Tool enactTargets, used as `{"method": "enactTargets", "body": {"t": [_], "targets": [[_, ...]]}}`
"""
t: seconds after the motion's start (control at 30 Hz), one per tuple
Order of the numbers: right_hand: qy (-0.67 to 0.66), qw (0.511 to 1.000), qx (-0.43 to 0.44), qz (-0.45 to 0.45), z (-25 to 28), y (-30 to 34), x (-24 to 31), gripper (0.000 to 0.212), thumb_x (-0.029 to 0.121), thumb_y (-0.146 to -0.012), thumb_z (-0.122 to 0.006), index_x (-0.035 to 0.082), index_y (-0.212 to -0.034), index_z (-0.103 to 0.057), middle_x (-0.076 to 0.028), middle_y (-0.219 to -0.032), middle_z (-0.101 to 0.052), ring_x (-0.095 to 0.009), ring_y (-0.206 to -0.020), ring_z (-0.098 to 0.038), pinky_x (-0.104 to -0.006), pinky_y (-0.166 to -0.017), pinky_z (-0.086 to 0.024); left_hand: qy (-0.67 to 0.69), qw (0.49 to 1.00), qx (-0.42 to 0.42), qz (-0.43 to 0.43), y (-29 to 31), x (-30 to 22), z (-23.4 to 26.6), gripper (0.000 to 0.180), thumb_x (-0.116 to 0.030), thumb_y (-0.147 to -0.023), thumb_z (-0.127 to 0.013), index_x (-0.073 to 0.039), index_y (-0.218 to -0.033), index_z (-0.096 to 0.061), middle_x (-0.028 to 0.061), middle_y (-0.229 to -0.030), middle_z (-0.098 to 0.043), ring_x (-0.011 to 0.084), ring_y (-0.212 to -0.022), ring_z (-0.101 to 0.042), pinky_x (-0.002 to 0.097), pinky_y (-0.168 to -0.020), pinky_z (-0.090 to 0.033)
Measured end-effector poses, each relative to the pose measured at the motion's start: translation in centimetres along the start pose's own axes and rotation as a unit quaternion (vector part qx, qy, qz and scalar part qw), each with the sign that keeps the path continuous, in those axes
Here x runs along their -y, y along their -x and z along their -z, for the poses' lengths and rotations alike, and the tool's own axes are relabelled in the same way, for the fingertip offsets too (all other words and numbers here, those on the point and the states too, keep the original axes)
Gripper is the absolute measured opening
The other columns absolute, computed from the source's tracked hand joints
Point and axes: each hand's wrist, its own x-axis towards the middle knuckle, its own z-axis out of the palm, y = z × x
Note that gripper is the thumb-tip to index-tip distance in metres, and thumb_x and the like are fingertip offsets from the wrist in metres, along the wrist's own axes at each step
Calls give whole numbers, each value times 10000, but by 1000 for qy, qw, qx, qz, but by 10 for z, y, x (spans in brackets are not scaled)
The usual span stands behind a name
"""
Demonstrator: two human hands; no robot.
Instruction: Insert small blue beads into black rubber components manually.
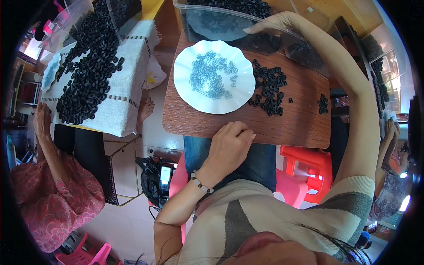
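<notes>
My left hand (229, 143) rests at the table's near edge with its fingers curled together. Whatever lies inside them, if anything, is hidden. In front of it sits a white scalloped plate (185, 95) bearing many tiny clear bluish pieces (212, 73). My right arm stretches far forward, and my right hand (278, 22) is closed over the rim of a clear plastic bin (212, 26); some of its fingers are hidden. Many small black parts (238, 6) fill the back of that bin. More black ring-like parts (269, 86) lie loose right of the plate.
A small cluster of black parts (323, 104) lies near the wooden tabletop's (203, 126) right edge. Left, a cloth-covered table (119, 90) carries a large black heap (86, 84) beside a seated person (57, 194). A red stool (309, 170) stands below right; another person's arms (386, 137) show far right.
</notes>
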Motion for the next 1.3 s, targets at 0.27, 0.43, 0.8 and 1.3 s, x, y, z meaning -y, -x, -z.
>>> {"method": "enactTargets", "body": {"t": [0.27,0.43,0.8,1.3], "targets": [[108,994,16,-6,4,1,12,490,567,-941,-684,96,-1071,-729,-28,-884,-698,-107,-727,-607,-301,-621,-492,5,1000,2,1,-1,-1,1,102,-98,-885,-745,-26,-957,-746,106,-960,-665,311,-869,-663,412,-741,-554],[95,995,7,9,0,-3,-1,487,577,-969,-634,101,-940,-736,9,-703,-664,-85,-513,-547,-256,-402,-397,3,1000,4,-2,-1,-1,0,102,-97,-881,-748,-24,-954,-748,104,-958,-667,307,-867,-665,407,-736,-553],[159,935,-252,192,42,-47,-82,442,488,-1014,-507,84,-918,-656,24,-645,-517,-84,-419,-433,-253,-341,-336,5,1000,4,-19,-6,-2,-4,93,-102,-878,-747,-20,-919,-734,106,-931,-652,309,-853,-656,410,-730,-550],[-267,839,11,475,23,95,-19,350,462,-1035,-444,170,-927,-604,12,-565,-510,-76,-363,-344,-260,-320,-243,2,1000,16,-8,-1,0,0,109,-115,-906,-722,-14,-945,-733,117,-946,-643,323,-875,-650,429,-745,-545]]}}
